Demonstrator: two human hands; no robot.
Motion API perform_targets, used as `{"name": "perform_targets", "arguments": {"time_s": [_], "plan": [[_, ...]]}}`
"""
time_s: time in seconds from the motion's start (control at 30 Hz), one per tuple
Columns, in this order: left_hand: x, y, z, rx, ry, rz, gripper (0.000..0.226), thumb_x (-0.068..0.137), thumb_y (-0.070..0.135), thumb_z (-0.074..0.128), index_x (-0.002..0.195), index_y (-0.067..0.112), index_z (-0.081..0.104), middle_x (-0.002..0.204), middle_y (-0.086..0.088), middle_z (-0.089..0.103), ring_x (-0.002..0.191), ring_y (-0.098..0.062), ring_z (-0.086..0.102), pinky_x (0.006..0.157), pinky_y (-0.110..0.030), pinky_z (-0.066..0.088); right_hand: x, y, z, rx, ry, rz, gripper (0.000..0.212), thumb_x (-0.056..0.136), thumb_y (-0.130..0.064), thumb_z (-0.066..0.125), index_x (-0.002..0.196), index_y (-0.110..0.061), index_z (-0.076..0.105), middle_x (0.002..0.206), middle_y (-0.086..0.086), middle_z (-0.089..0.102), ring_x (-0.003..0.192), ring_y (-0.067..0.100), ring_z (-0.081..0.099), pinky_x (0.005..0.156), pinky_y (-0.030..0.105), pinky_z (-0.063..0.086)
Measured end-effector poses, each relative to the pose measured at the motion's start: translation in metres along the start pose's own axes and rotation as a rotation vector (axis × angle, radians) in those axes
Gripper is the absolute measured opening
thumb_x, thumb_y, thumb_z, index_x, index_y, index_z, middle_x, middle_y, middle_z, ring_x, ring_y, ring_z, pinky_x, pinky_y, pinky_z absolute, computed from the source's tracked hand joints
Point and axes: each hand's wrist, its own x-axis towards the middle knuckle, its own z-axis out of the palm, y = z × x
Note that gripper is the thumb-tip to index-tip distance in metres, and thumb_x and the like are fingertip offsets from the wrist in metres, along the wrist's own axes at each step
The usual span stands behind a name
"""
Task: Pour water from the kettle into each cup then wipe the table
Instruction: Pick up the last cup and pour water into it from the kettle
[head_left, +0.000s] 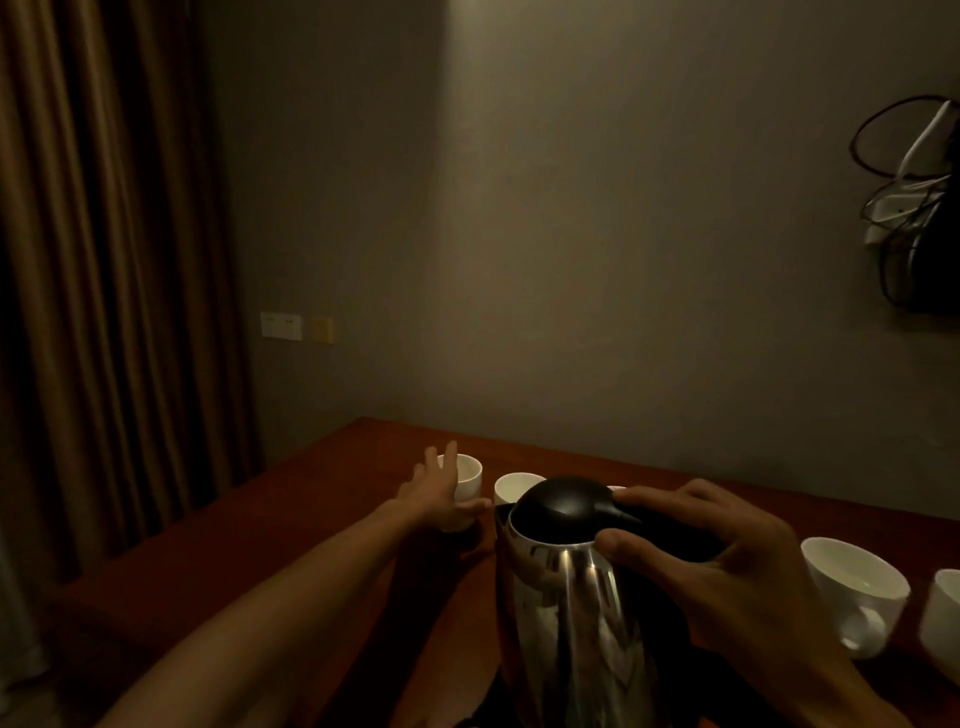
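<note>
A steel kettle (566, 597) with a black lid stands in front of me on the dark wooden table (332, 499). My right hand (727, 566) grips its black handle, fingers and thumb curled round it. Several white cups stand on the table. My left hand (436, 493) reaches to the far-left cup (467, 475) and holds it, thumb across its front and fingers along its far side. A second cup (519, 486) stands just right of it, partly hidden by the kettle lid. Two more cups (852, 587) (943, 613) stand at the right.
A brown curtain (104, 260) hangs at the left. The grey wall behind the table carries switch plates (280, 325). Tangled cables and a dark object (919, 208) hang on the wall at the upper right. The room is dim.
</note>
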Motion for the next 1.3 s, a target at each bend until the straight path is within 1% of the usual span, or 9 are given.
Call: {"name": "perform_targets", "arguments": {"time_s": [0.13, 0.4, 0.6, 0.8, 0.93, 1.03, 1.1, 1.2, 1.3], "plan": [[0.007, -0.006, 0.002, -0.071, 0.029, -0.036, 0.116, 0.080, 0.071, 0.064, 0.158, 0.020, -0.004, 0.162, -0.015, 0.012, 0.145, -0.037, 0.027, 0.109, -0.055, 0.036, -0.001, -0.001, 0.001, 0.011, 0.005, 0.010, 0.043, 0.065, -0.041, 0.084, 0.107, -0.034, 0.077, 0.099, -0.018, 0.068, 0.089, 0.005, 0.068, 0.068, 0.014, 0.054], [0.006, -0.010, 0.003, -0.162, 0.072, -0.015, 0.116, 0.078, 0.067, 0.069, 0.158, 0.019, 0.000, 0.158, -0.015, 0.018, 0.141, -0.039, 0.033, 0.109, -0.056, 0.039, 0.000, 0.000, 0.000, 0.009, 0.015, 0.009, 0.044, 0.064, -0.044, 0.083, 0.106, -0.036, 0.076, 0.097, -0.019, 0.068, 0.088, 0.004, 0.068, 0.066, 0.015, 0.055], [-0.008, -0.015, -0.002, -0.218, 0.078, 0.001, 0.117, 0.079, 0.058, 0.075, 0.159, 0.021, -0.003, 0.161, -0.017, 0.015, 0.144, -0.041, 0.028, 0.112, -0.057, 0.035, -0.002, 0.000, -0.002, -0.004, 0.041, 0.007, 0.041, 0.065, -0.040, 0.084, 0.105, -0.033, 0.077, 0.096, -0.020, 0.067, 0.089, 0.002, 0.067, 0.066, 0.009, 0.051], [-0.039, -0.023, -0.021, -0.230, 0.083, 0.091, 0.119, 0.077, 0.056, 0.077, 0.159, 0.023, -0.002, 0.159, -0.016, 0.018, 0.143, -0.038, 0.030, 0.111, -0.052, 0.037, 0.000, -0.008, -0.005, -0.014, 0.069, -0.034, 0.045, 0.067, -0.065, 0.080, 0.103, -0.036, 0.077, 0.096, -0.021, 0.068, 0.088, 0.002, 0.067, 0.069, 0.013, 0.052], [-0.068, -0.015, -0.042, -0.244, 0.049, 0.206, 0.120, 0.075, 0.059, 0.078, 0.159, 0.028, -0.002, 0.159, -0.014, 0.020, 0.142, -0.036, 0.031, 0.111, -0.053, 0.038, -0.002, -0.013, -0.014, -0.059, 0.078, -0.040, 0.043, 0.064, -0.049, 0.083, 0.103, -0.032, 0.079, 0.092, -0.020, 0.067, 0.083, 0.004, 0.067, 0.066, 0.011, 0.049], [-0.092, 0.001, -0.048, -0.258, -0.003, 0.282, 0.119, 0.076, 0.055, 0.078, 0.159, 0.028, -0.002, 0.162, -0.011, 0.017, 0.147, -0.034, 0.024, 0.115, -0.052, 0.031, -0.005, -0.016, -0.030, -0.089, 0.094, -0.040, 0.045, 0.063, -0.052, 0.082, 0.104, -0.036, 0.079, 0.088, -0.015, 0.067, 0.078, 0.008, 0.067, 0.064, 0.018, 0.051], [-0.106, 0.012, -0.044, -0.268, -0.028, 0.331, 0.120, 0.075, 0.057, 0.079, 0.158, 0.029, -0.002, 0.160, -0.011, 0.020, 0.144, -0.031, 0.028, 0.113, -0.052, 0.035, -0.008, -0.018, -0.042, -0.077, 0.072, -0.044, 0.044, 0.064, -0.050, 0.083, 0.105, -0.035, 0.078, 0.089, -0.015, 0.068, 0.080, 0.009, 0.068, 0.066, 0.024, 0.055], [-0.121, 0.029, -0.037, -0.293, -0.077, 0.406, 0.127, 0.065, 0.070, 0.077, 0.158, 0.032, -0.002, 0.160, -0.008, 0.020, 0.143, -0.028, 0.030, 0.112, -0.052, 0.039, -0.014, -0.022, -0.061, -0.088, 0.055, -0.057, 0.042, 0.066, -0.049, 0.084, 0.105, -0.034, 0.078, 0.091, -0.014, 0.067, 0.080, 0.008, 0.068, 0.067, 0.030, 0.058], [-0.132, 0.051, -0.024, -0.345, -0.111, 0.469, 0.135, 0.055, 0.082, 0.073, 0.158, 0.033, 0.000, 0.161, -0.005, 0.019, 0.144, -0.024, 0.028, 0.113, -0.049, 0.039, -0.022, -0.026, -0.086, -0.115, 0.048, -0.067, 0.045, 0.067, -0.062, 0.082, 0.104, -0.038, 0.077, 0.088, -0.008, 0.068, 0.080, 0.012, 0.069, 0.070, 0.041, 0.060]]}}
